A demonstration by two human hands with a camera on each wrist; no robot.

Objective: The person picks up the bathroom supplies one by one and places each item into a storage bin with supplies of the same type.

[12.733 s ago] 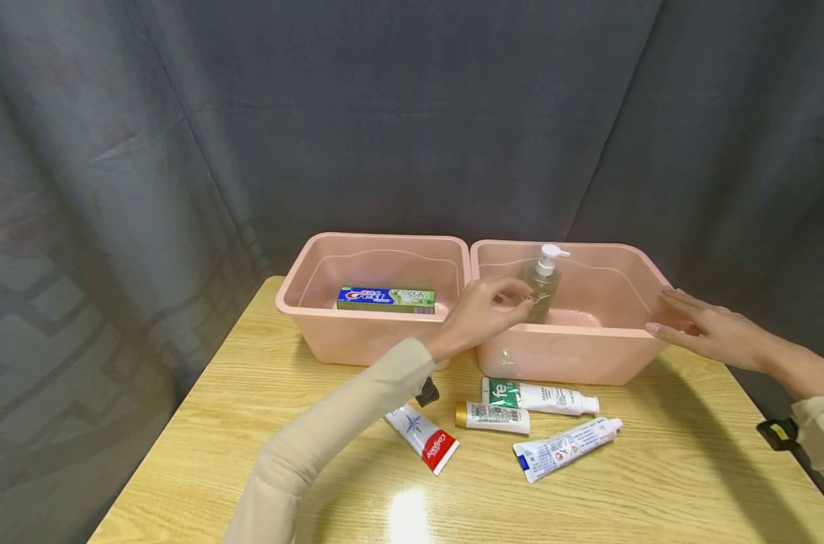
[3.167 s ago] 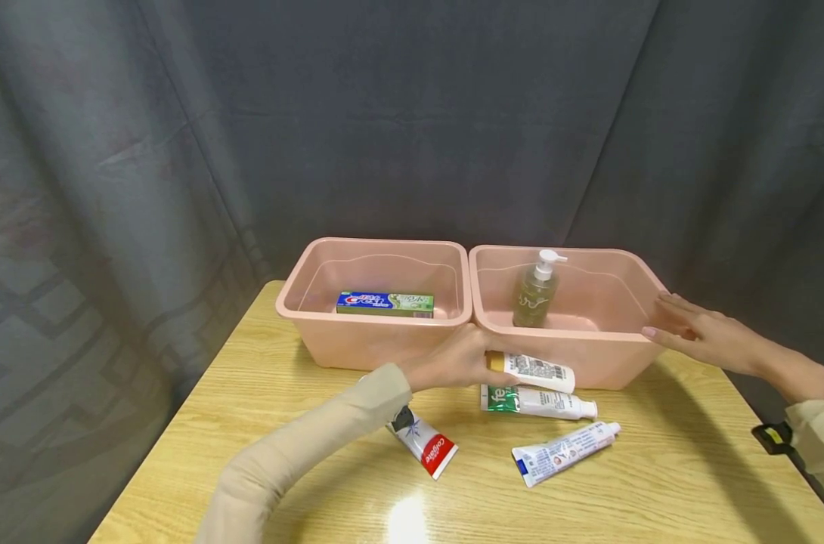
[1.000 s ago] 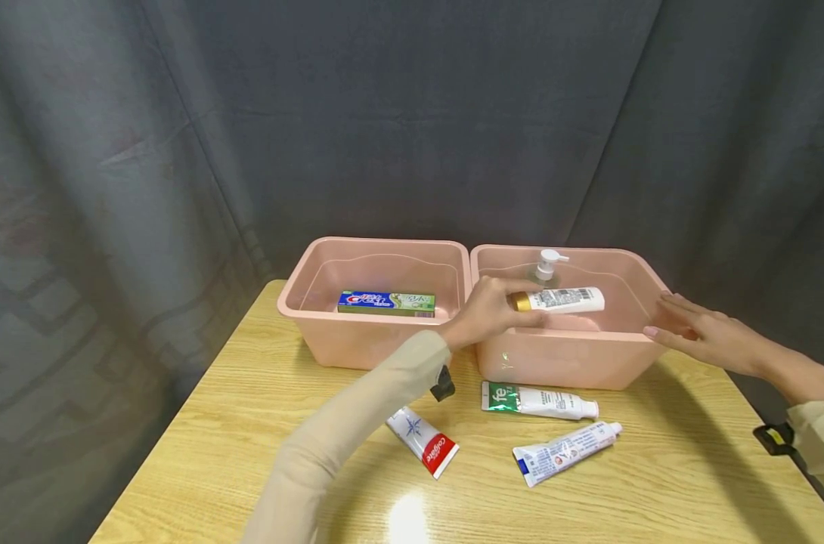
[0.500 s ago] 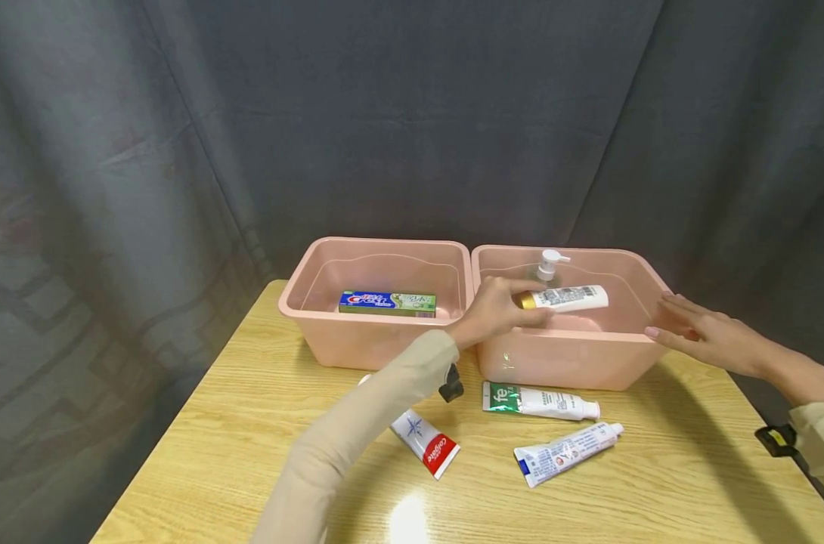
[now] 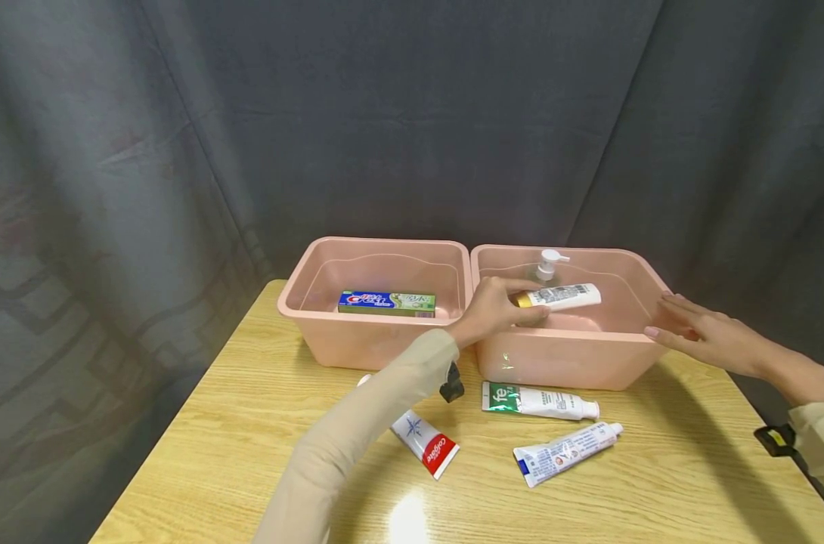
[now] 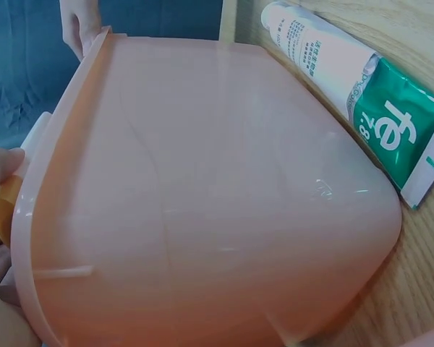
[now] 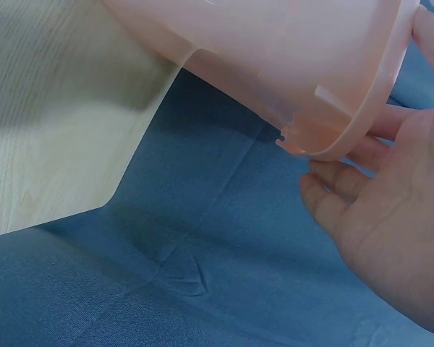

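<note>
My left hand (image 5: 495, 308) pinches a small white bottle (image 5: 574, 295) by its gold cap, inside the right pink bin (image 5: 568, 355). The bottle lies roughly level, its white end pointing right. A clear pump bottle with a white pump head (image 5: 550, 261) stands behind it, its body mostly hidden. In the left wrist view, the bin wall covers most of the white bottle, leaving its gold cap (image 6: 6, 210) partly visible. My right hand (image 5: 718, 332) rests on the bin's right rim, fingers loosely extended; the right wrist view has the fingers (image 7: 340, 181) against the rim's outside.
The left pink bin (image 5: 371, 344) holds a Crest toothpaste box (image 5: 386, 303). On the wooden table (image 5: 249, 423) lie a green-and-white toothpaste tube (image 5: 541, 400), a white-and-blue tube (image 5: 567, 453) and a Colgate tube (image 5: 425, 442), partly under the left sleeve. A dark curtain (image 5: 385, 113) hangs behind.
Since about three seconds ago, my left hand has carried the white bottle from in front of the right bin into it. Over the last half second it shifts only slightly. The right hand stays.
</note>
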